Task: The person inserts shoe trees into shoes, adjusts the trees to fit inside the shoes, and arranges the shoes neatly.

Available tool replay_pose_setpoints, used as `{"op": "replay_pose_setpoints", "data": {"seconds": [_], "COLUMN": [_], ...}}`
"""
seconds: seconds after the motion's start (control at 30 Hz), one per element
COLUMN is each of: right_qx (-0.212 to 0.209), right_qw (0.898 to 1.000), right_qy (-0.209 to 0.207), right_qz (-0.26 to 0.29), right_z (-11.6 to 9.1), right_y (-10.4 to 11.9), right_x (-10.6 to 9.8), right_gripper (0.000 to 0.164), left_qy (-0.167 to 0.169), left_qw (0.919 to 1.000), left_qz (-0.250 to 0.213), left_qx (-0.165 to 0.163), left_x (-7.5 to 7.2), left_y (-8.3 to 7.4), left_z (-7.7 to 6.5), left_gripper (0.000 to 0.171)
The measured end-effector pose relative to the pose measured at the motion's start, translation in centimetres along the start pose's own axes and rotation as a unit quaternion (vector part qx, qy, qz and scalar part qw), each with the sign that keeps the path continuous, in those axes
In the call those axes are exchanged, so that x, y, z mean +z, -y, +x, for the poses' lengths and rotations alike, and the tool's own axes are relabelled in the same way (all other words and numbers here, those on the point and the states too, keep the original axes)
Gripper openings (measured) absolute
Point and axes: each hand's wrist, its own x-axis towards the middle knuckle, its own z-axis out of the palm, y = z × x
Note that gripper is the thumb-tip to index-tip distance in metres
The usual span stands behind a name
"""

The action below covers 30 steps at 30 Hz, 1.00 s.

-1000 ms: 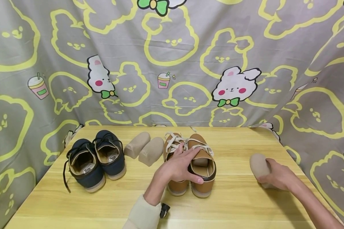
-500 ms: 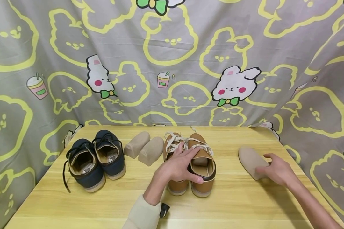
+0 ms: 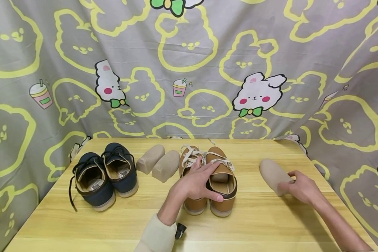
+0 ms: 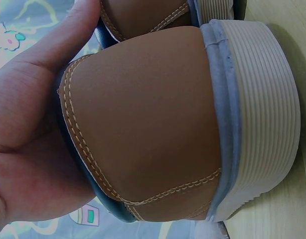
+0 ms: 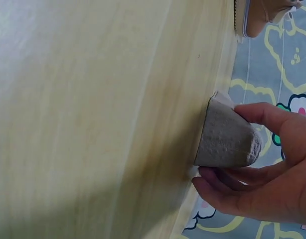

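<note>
My right hand [image 3: 303, 187] pinches the rear end of a beige, moulded shoe insert [image 3: 272, 173] on the right side of the table. In the right wrist view, thumb and fingers grip the insert's blunt end [image 5: 225, 137], which is low against the tabletop. Near the middle stands a pair of brown leather shoes [image 3: 225, 206] with white laces, heels toward me. Across them rests my left hand [image 3: 196, 183], fingers spread, thumb over the right shoe's opening. A beige insert [image 3: 220, 177] shows inside that shoe. The left shoe's inside is mostly hidden by the hand.
Two more beige inserts, the nearer one [image 3: 166, 166] tilted toward the brown shoes, lie left of them. A pair of navy shoes [image 3: 96, 199] with black laces stands farther left. A patterned curtain [image 3: 189, 70] rises behind and beside the wooden table [image 3: 249, 224].
My right hand has moved the insert leftward and turned it, so its rounded tip now points away and to the left. My left hand has stayed on the brown shoes.
</note>
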Motion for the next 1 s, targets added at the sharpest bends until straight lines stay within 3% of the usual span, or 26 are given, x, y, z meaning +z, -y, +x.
{"op": "replay_pose_setpoints", "data": {"seconds": [0.17,0.4,0.63,1.0], "right_qx": [-0.003,0.009,0.030,0.025], "right_qw": [1.000,1.000,0.999,0.994], "right_qy": [0.005,-0.014,-0.027,-0.072], "right_qz": [-0.020,-0.005,0.030,0.073], "right_z": [0.0,-0.1,-0.3,-0.3], "right_y": [-0.1,0.2,0.6,1.9], "right_x": [0.4,0.3,0.2,0.8], "right_gripper": [0.082,0.085,0.092,0.092], "left_qy": [-0.001,0.001,0.003,-0.009], "left_qw": [1.0000,1.0000,1.0000,0.9999], "left_qz": [0.000,-0.004,-0.008,-0.003], "left_qx": [0.000,0.001,0.001,0.005], "left_x": [0.0,0.0,-0.1,0.2], "left_y": [0.1,0.0,0.0,0.1], "left_z": [0.0,0.0,-0.1,0.0], "left_gripper": [0.108,0.108,0.107,0.107]}}
